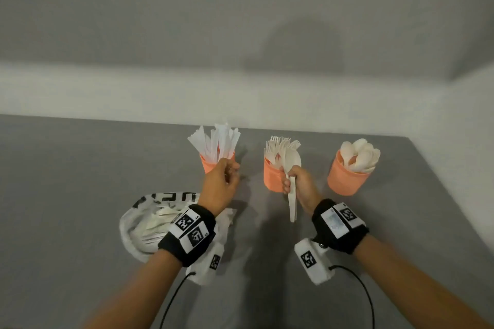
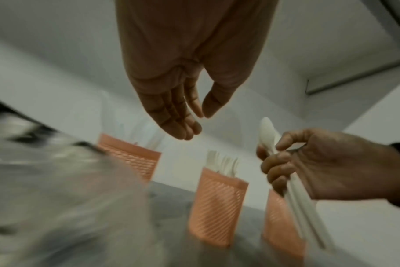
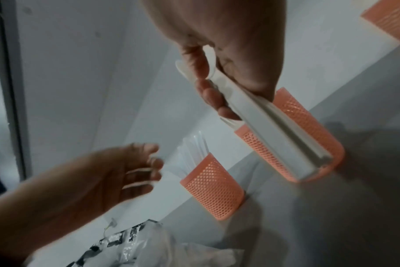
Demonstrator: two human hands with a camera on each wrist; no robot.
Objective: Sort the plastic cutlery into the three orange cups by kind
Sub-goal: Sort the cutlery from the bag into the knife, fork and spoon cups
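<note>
Here, a bundle of white spoons (image 1: pixel 292 189) was gripped upright by the right hand (image 1: pixel 302 184); the spoon cup (image 1: pixel 347 179) stood right of it in the frame. The left hand (image 1: pixel 222 184) was held loosely open, with nothing in it.

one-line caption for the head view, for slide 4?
Right hand grips a bundle of spoons near the fork cup; left hand open by the knife cup.

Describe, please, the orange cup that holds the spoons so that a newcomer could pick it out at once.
On the grey table, three orange mesh plastic cups stand in a row near the far edge by the white wall. The spoon cup is the rightmost, beyond the person's right hand. Only it shows rounded cream spoon bowls, not the flat knife blades or fork tines in its neighbours.
</note>
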